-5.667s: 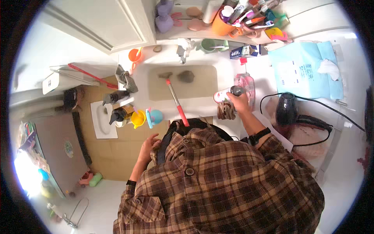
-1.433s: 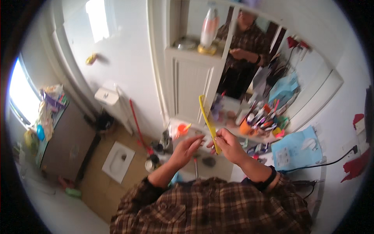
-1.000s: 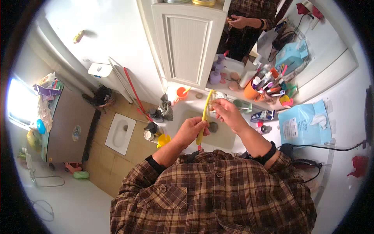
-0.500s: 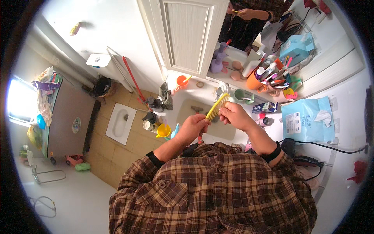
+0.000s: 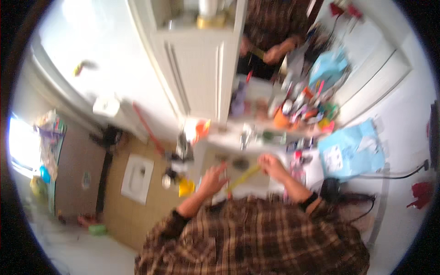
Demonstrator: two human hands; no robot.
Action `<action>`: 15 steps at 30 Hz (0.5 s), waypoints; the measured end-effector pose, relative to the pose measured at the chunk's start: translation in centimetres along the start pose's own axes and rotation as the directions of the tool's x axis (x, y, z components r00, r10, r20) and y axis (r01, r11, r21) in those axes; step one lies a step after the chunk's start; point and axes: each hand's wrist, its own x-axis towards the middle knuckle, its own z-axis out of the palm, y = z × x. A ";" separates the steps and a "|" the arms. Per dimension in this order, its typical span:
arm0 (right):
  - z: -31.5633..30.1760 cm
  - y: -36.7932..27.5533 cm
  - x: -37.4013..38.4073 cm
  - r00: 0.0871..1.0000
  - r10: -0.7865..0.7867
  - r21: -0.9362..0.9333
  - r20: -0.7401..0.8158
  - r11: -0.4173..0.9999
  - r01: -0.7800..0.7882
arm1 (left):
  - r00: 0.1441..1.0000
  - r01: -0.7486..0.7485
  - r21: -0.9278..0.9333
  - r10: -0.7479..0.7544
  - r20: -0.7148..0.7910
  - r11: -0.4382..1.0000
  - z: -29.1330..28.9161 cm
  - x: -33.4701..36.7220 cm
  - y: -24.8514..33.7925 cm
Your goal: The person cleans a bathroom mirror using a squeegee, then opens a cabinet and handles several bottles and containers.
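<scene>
A yellow comb (image 5: pixel 245 178) slants across the front of the white sink (image 5: pixel 198 160), blurred by motion. My right hand (image 5: pixel 272 167) is closed around its right end. Close to the comb's left end is my left hand (image 5: pixel 213 180), fingers apart and holding nothing. A faucet (image 5: pixel 245 136) stands at the sink's back edge. Both hands and the comb also show in the mirror (image 5: pixel 270 27).
An orange holder of toothbrushes (image 5: pixel 285 120) and a dark box (image 5: pixel 300 144) stand right of the faucet. Further right are a blue tissue pack (image 5: pixel 353 151) and a black hair dryer (image 5: pixel 331 189). A yellow cup (image 5: pixel 186 187) sits left of the sink, above a floor-level squat toilet (image 5: pixel 137 178).
My left hand has come off the comb and its fingers have spread. My right hand keeps the comb, now lower and more level. The whole view has shifted and blurred.
</scene>
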 end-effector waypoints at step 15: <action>-5.6 -23.2 -3.0 0.446 -0.890 -0.749 -0.090 0.356 0.559 | 0.981 0.193 -0.200 -0.189 0.038 0.961 -4.3 -5.9 -1.0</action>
